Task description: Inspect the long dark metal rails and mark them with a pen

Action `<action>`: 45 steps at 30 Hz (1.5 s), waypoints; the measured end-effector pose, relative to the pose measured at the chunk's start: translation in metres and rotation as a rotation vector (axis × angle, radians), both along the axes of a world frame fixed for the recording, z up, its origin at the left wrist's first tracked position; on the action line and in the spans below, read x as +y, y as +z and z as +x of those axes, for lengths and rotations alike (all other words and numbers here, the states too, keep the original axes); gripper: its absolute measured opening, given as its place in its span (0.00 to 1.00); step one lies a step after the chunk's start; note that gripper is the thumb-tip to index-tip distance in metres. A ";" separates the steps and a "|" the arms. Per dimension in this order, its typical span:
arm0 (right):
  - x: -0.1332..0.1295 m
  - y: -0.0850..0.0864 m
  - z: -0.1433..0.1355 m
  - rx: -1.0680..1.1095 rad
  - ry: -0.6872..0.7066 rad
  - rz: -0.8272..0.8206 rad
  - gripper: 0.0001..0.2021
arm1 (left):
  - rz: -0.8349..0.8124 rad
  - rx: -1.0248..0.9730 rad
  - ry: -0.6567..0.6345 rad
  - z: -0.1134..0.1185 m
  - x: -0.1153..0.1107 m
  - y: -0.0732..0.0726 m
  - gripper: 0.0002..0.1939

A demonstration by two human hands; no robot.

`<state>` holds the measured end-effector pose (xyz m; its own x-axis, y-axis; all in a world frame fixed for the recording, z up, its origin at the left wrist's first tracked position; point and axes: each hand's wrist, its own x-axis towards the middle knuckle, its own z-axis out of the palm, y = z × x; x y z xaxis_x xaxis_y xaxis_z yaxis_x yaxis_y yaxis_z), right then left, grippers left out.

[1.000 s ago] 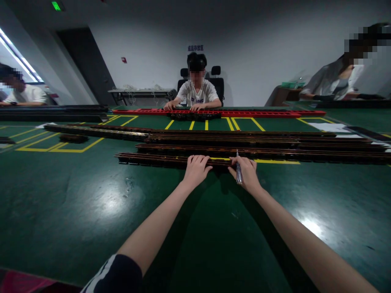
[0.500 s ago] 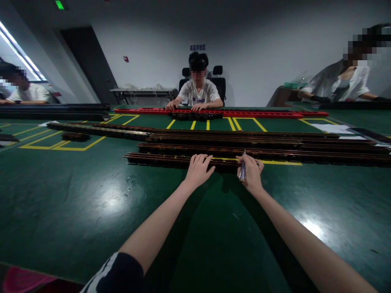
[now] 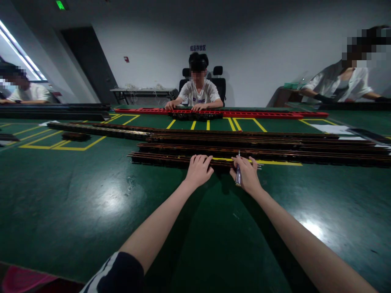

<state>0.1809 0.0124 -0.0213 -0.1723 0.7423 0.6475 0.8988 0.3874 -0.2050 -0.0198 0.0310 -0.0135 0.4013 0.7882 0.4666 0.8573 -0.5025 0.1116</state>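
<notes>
My left hand (image 3: 199, 170) lies over the nearest bundle of long dark strips (image 3: 159, 158), fingers bent across its top and thumb at its near side. To its right, my right hand (image 3: 248, 176) is closed round a slim, screwdriver-like tool (image 3: 238, 175) with a translucent handle and thin metal tip pointing up. The fingers of this hand are also against the bundle's right part. Thin rod-like ends (image 3: 259, 166) stick out just beyond my right hand. What the tool's tip touches is unclear.
More long dark strips (image 3: 275, 152) lie behind, across the green table (image 3: 91, 228) with its yellow tape lines. A co-worker (image 3: 200, 92) sits opposite at a red ladder-like frame (image 3: 259, 114). Other people work at left and right. Papers (image 3: 331, 129) lie at right.
The near strip bundle has shifted slightly right at its left end, and its right end now shows. My right hand has moved a little left with the tool; my left hand has barely moved.
</notes>
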 end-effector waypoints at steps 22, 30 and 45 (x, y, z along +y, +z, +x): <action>-0.002 0.003 -0.003 -0.036 -0.059 0.041 0.12 | -0.037 -0.001 0.037 0.001 -0.002 0.004 0.22; 0.003 -0.003 0.003 0.015 -0.095 -0.021 0.10 | -0.064 -0.016 0.065 0.001 -0.001 0.004 0.23; 0.000 0.001 -0.001 -0.006 -0.026 0.019 0.13 | -0.076 -0.020 0.062 0.000 -0.001 0.004 0.23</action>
